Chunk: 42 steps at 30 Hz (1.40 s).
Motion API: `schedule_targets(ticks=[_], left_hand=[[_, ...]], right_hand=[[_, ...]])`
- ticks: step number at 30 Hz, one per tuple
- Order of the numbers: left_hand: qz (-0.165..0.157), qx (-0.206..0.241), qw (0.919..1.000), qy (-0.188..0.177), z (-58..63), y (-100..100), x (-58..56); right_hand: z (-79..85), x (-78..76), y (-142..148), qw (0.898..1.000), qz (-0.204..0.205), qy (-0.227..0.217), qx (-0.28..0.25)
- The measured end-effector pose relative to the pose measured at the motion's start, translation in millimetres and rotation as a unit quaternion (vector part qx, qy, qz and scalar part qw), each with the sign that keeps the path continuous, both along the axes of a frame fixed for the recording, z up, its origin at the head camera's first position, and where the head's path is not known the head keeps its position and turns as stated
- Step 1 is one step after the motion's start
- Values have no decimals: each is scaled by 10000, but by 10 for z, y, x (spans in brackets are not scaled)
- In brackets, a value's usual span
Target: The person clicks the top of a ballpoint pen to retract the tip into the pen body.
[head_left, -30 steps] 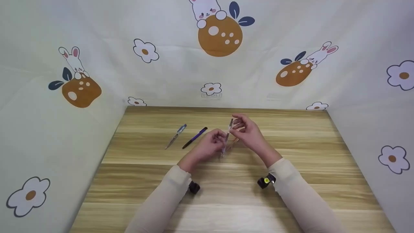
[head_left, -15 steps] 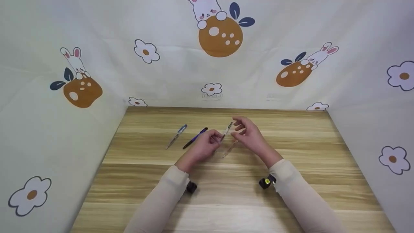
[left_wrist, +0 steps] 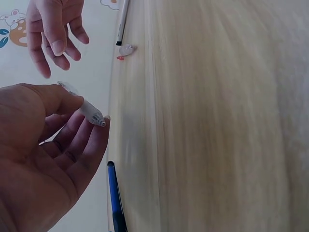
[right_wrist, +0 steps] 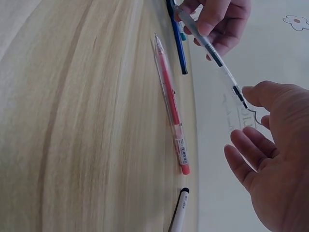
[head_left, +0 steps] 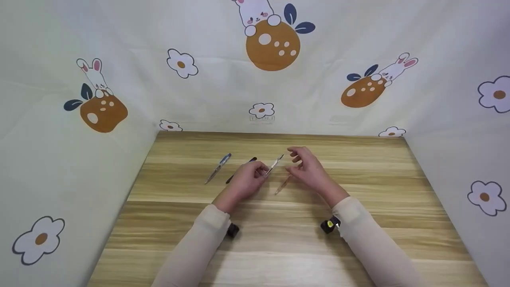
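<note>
A clear pen with a dark refill point(head_left: 275, 163) slants up from my left hand point(head_left: 244, 181), pinched between thumb and fingers; the left wrist view shows its pale end point(left_wrist: 92, 113) poking out past the thumb. My right hand point(head_left: 310, 167) stands just right of the pen's far end, fingers loosely bent and holding nothing. Beneath the right hand a clear pen with a red refill point(right_wrist: 170, 92) lies on the table, partly covered in the head view. Left of it lies a blue pen with black ends point(left_wrist: 115, 193), half hidden behind the left hand.
A light-blue clear pen point(head_left: 218, 168) lies farthest left on the wooden table point(head_left: 171, 239). Another pen, white with a black end point(right_wrist: 180, 209), lies beyond the red one and is hidden in the head view. Patterned cloth point(head_left: 215, 91) walls the back and sides.
The left hand has drawn left and away from the right hand with the pen, which now slants more. The right hand has let go of the pen and sits slightly lower.
</note>
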State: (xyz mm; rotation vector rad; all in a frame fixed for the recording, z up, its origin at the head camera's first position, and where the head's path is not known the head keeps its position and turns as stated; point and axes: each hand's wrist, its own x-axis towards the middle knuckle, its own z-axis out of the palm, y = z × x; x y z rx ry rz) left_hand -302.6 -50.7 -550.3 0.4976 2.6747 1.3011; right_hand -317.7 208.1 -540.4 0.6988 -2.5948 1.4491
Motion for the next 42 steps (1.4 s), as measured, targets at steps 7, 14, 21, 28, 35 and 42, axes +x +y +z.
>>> schedule_targets(ticks=[7,14,21,28,35,42], left_hand=[[-16,-349,9987,373,-46,-55,-21],[72,-488,9979,422,-72,-95,-24],[130,-726,9960,498,-95,-98,-46],[204,-986,9927,670,-85,-102,-58],[310,-1144,9909,636,-102,-102,-83],[333,-1181,9906,610,-112,-103,-97]], right_hand=[[-13,-4,2,9999,-6,-82,83],[-23,3,8,9999,65,100,84],[-29,9,25,9999,106,87,94],[-12,33,42,9999,153,-30,32],[-19,41,54,9999,95,-87,-1],[-36,31,63,9999,127,-5,-17]])
